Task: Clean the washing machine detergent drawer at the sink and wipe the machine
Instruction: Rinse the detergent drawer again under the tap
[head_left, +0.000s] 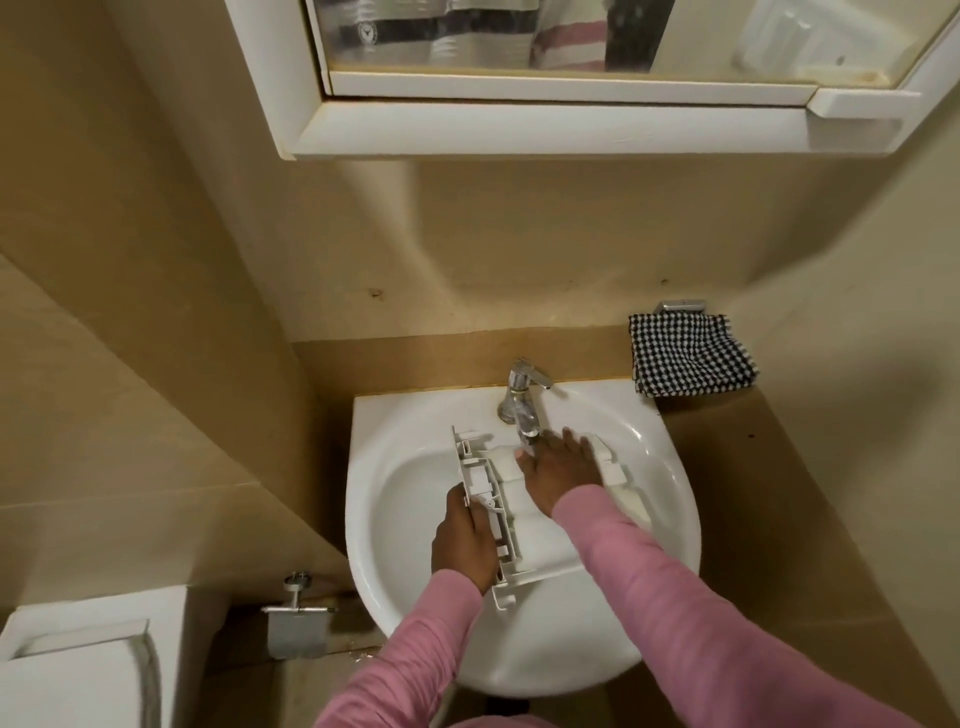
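Now, drawer (530, 535): across the white sink (405, 519) basin.
Left hand (465, 543): curled round its edge.
Right hand (558, 467): flat on it, beneath the tap (522, 400).
Room: beige walls (519, 249); checked cloth (691, 356) beyond right hand.

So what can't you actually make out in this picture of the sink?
All from the head view:
- Inside of the drawer: mostly covered by the right hand and the pink sleeve.
- Whether water runs from the tap: too blurred, and the spout tip is behind that hand.
- Drain of the sink: hidden under the drawer.
- Washing machine: outside the frame.
- Reflection in the mirror: blurred and cut off by the top edge.
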